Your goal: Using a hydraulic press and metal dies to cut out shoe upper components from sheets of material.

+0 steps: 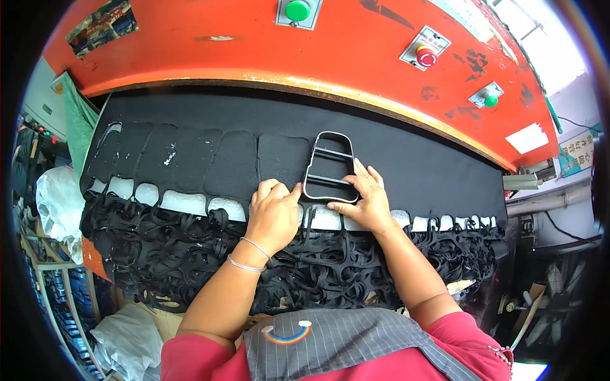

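Beyond the left edge of the surface: a white plastic bag, beside it a hanging green cloth; lower down, a translucent bag. From the left end of the surface toward its middle: a black sheet, marked with a row of rounded outlines. Along the front edge: pale patches of the surface, exposed in a line. Over the front edge, along most of its length: a tangle of black strips.

Left of centre, near the front edge: the left hand, back upward, fingers mostly curled, the tip of one digit just beside the left rim of a metal frame; contact with the frame, or any hold on the sheet, impossible to tell. Around the wrist: two thin bangles.

At mid-length, nearer the front edge than the rear: the metal frame, a rounded oblong with two crossbars, set on the sheet just right of the outlines. At its front right corner: the right hand, partly open, holding the frame with fingers on the right rim and thumb extended along the front side.

Above the rear edge, across its length: an orange machine beam, with a green button and, farther right, a red button.
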Demonstrator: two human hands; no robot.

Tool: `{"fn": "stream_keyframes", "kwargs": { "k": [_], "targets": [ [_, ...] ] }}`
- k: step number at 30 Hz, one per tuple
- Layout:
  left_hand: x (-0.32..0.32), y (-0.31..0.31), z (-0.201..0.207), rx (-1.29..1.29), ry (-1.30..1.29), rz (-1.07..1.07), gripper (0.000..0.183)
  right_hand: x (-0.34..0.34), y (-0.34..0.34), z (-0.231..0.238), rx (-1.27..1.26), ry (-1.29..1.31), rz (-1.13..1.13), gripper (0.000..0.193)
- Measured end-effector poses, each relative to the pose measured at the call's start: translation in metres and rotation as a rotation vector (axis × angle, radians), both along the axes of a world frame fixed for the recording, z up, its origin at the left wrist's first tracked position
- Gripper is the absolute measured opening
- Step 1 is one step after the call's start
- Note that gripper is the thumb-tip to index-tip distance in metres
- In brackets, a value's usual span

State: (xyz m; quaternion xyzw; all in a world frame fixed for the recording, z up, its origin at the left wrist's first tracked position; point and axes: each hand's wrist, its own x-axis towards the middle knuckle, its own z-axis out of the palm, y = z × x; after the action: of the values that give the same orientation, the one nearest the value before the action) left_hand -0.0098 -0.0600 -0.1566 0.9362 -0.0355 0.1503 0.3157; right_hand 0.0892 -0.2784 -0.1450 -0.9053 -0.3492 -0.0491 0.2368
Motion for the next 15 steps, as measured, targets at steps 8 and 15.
{"fn": "stream_keyframes", "kwargs": {
  "k": [8,15],
  "targets": [
    [0.004,0.003,0.006,0.02,0.022,-0.043,0.036,-0.004,0.001,0.002,-0.06,-0.147,-0.025,0.062],
    [-0.009,0.015,0.065,-0.351,-0.162,-0.012,0.028,-0.008,-0.051,0.11,0.893,-0.442,-0.255,0.054]
  ]
}}
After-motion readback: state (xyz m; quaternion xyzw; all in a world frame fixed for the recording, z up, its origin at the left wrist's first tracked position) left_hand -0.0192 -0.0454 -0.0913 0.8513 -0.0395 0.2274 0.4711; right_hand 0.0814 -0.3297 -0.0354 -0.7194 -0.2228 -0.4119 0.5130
